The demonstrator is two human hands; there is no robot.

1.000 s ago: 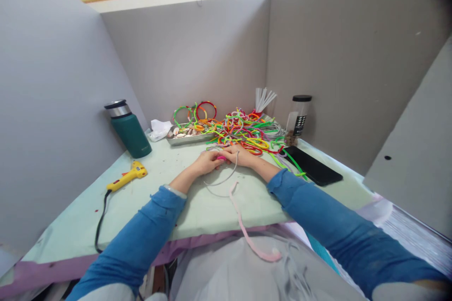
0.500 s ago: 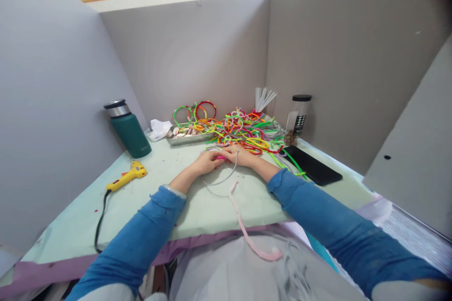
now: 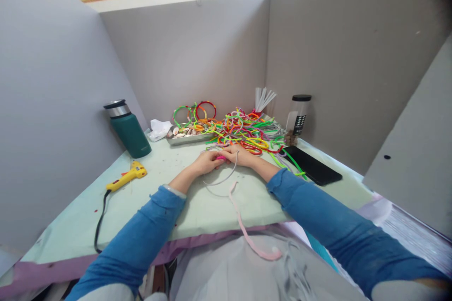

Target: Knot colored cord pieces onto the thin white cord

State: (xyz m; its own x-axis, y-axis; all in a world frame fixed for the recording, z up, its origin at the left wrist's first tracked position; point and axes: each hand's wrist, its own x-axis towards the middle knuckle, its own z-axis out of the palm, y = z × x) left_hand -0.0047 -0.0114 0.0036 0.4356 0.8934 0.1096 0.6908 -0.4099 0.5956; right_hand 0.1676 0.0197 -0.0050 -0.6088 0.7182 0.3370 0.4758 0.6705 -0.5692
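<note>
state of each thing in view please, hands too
left hand, closed on the pink piece
right hand, closed on it too
pale strip, draped over the table edge
glue gun, lying down, cord attached
bottle, lid on
jar, lid on, brown bits at the bottom
tray, filled
coloured strands, tangled in a heap
phone, lying flat, dark

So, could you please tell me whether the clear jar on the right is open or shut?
Shut: the jar has its black lid on top.

The pale green table [image 3: 205, 211] bears a flask [image 3: 131, 135], glue gun [image 3: 126, 178], tray [image 3: 192, 140] and tangled stems [image 3: 243, 128].
</note>
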